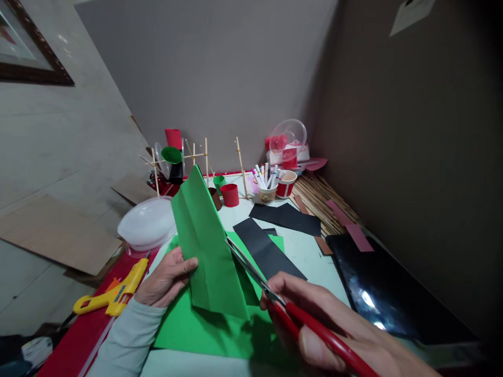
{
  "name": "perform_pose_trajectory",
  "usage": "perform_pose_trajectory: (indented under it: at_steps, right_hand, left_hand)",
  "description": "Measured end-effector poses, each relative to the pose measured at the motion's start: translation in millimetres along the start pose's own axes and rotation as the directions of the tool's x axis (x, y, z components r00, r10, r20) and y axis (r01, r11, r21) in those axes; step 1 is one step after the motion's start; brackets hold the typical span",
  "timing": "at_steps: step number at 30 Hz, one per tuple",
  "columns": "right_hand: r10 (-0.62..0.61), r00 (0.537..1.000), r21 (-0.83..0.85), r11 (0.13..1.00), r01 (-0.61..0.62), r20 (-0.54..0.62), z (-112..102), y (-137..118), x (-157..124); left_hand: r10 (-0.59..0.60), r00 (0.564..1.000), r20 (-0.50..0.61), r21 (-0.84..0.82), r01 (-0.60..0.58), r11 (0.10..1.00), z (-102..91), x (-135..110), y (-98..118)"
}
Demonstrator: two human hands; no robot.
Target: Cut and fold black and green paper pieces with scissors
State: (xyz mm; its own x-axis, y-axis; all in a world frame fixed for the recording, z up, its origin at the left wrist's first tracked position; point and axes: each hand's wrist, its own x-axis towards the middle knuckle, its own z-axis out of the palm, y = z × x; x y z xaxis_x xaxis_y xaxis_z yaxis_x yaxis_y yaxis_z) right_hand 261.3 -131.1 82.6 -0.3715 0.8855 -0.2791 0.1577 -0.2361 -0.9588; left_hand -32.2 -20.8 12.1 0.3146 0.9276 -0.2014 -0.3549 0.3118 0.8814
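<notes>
My left hand pinches the left edge of a folded sheet of green paper, held up at a tilt above the table. In my right hand is a pair of scissors with red handles. Their blades reach to the right edge of the folded paper; whether they are parted around it I cannot tell. Beneath both hands a larger green sheet lies flat. Strips of black paper rest just beyond the scissors.
On the left lies a yellow glue gun, beside a stack of clear plastic lids. Farther back stand a cup of markers, a red paper cup and upright sticks. To the right are bamboo sticks and a glossy black panel.
</notes>
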Motion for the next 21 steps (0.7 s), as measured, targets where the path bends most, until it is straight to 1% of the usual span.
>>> perform_pose_trajectory:
  at_steps: [2,3,6,8,11,15,18,21]
  right_hand:
    - [0.061,0.997,0.028,0.998,-0.062,0.053,0,-2,1]
    - [0.07,0.995,0.044,0.996,-0.073,0.073,0,-2,3]
    - [0.01,0.997,0.071,0.997,-0.016,0.08,0,0,8]
    - [-0.006,0.996,0.092,0.996,-0.002,0.094,1,2,11]
    - [0.017,0.992,0.131,0.991,-0.033,0.124,3,0,14]
    - [0.04,0.994,0.17,0.984,-0.057,0.103,3,-2,13]
    - [0.032,0.99,0.17,0.984,-0.056,0.138,2,2,11]
    - [0.041,0.991,0.178,0.982,-0.063,0.127,2,7,7]
  left_hand:
    - [-0.001,1.0,-0.015,0.007,0.001,1.0,0.7,0,0]
    - [0.0,1.0,-0.02,0.01,0.001,1.0,0.9,1,1]
    - [0.004,1.0,-0.029,0.013,-0.004,1.0,1.3,1,0]
    - [-0.002,1.0,-0.029,0.023,0.003,1.0,1.5,1,0]
    - [-0.015,0.999,-0.028,0.045,0.017,0.999,1.6,0,-1]
    - [-0.012,0.999,-0.043,0.051,0.014,0.999,2.2,0,-1]
    - [-0.005,0.998,-0.064,0.043,0.007,0.999,3.2,1,0]
    - [0.002,0.997,-0.075,0.038,0.001,0.999,3.5,1,0]
